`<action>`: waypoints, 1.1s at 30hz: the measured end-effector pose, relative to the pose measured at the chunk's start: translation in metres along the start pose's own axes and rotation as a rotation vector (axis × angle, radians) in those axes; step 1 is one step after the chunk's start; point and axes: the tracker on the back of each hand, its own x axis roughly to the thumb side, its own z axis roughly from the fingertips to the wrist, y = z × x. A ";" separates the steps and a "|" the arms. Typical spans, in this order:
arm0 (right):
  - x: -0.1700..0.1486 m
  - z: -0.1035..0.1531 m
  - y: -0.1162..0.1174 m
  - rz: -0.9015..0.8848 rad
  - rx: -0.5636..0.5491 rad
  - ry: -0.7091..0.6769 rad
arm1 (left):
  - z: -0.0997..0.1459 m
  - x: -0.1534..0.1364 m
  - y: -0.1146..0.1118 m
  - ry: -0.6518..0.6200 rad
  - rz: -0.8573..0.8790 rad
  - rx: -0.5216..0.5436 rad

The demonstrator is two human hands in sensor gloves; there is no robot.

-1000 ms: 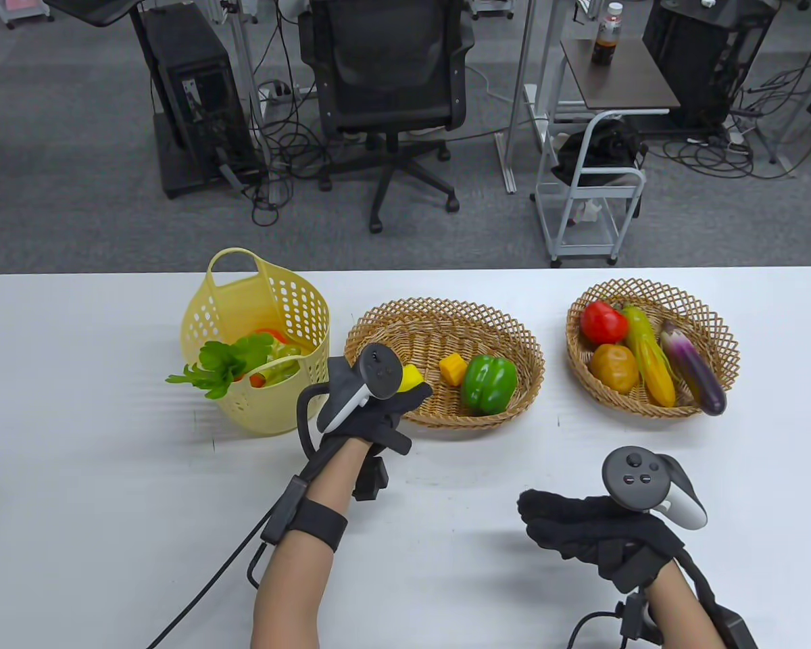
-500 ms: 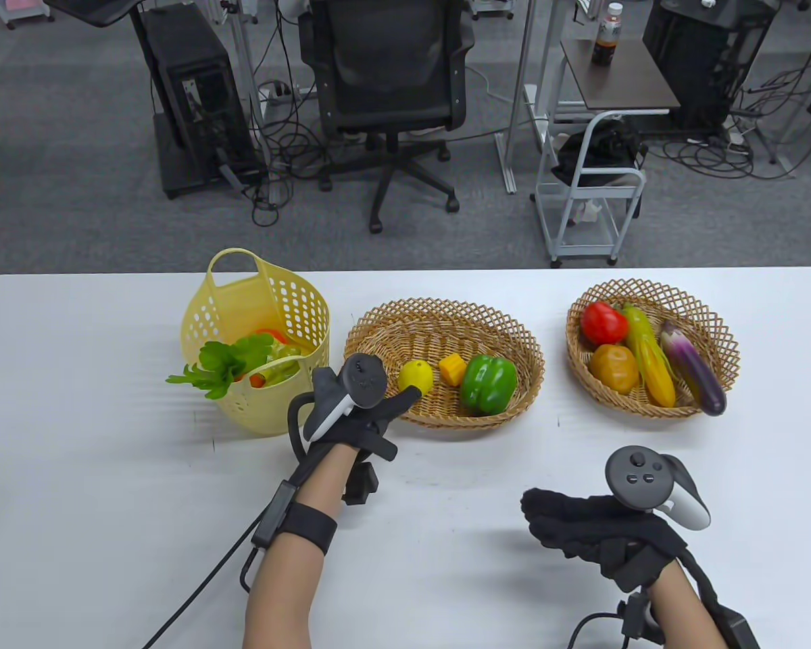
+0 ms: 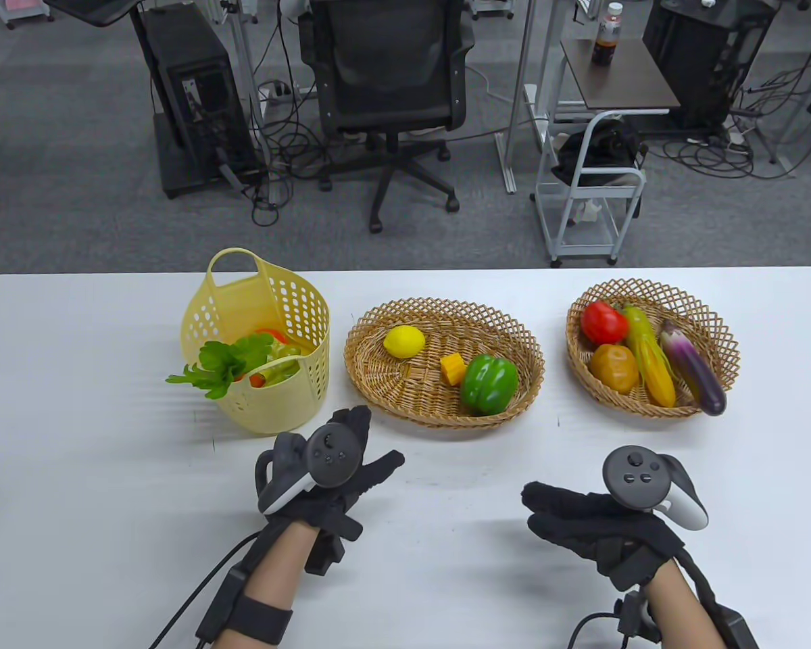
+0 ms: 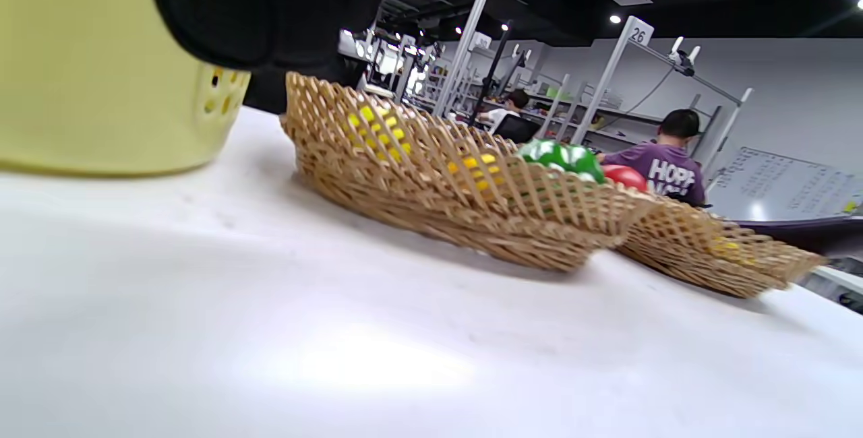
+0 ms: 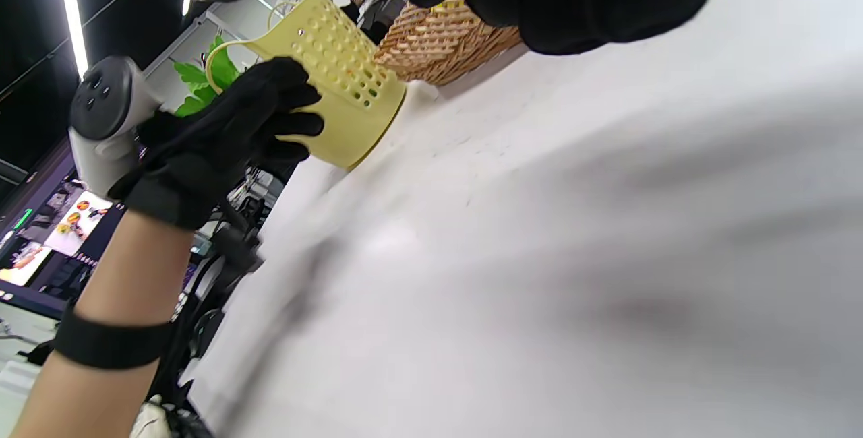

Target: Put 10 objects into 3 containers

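Left hand (image 3: 334, 473) low over table (image 3: 94, 473), fingers spread wide, holding nothing, just at 6 o'clock of yellow plastic basket (image 3: 260, 338). Right hand (image 3: 591, 524) at 5 o'clock of table, fingers loosely extended, holding nothing. Lemon (image 3: 404, 341) lies in middle wicker basket (image 3: 378, 392) at 10 o'clock, beside orange chunk (image 3: 453, 369) and green pepper (image 3: 489, 384). Right wicker basket (image 3: 720, 324) holds tomato (image 3: 603, 323), corn (image 3: 647, 358), eggplant (image 3: 693, 368), brownish round fruit (image 3: 614, 368). Leafy greens (image 3: 223, 365) spill over plastic basket's rim.
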 end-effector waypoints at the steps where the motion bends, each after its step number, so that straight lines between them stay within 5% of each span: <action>1: 0.001 0.000 -0.001 0.019 -0.031 -0.016 | 0.005 -0.002 -0.002 -0.002 0.029 -0.024; 5: 0.004 0.004 -0.003 0.152 -0.212 0.006 | 0.028 -0.011 -0.014 -0.033 0.106 0.008; 12: -0.005 0.003 -0.006 0.320 -0.474 0.091 | 0.046 -0.023 -0.017 -0.027 -0.035 0.178; 19: -0.019 -0.003 -0.004 0.429 -0.500 0.213 | 0.052 -0.024 -0.022 -0.013 -0.281 0.245; 23: -0.022 -0.007 -0.001 0.485 -0.426 0.264 | 0.054 -0.016 -0.019 -0.054 -0.165 0.205; 28: -0.019 -0.008 0.003 0.537 -0.373 0.291 | 0.058 -0.014 -0.017 -0.045 -0.236 0.244; 33: -0.023 -0.007 0.001 0.513 -0.363 0.295 | 0.055 -0.018 -0.021 -0.030 -0.219 0.147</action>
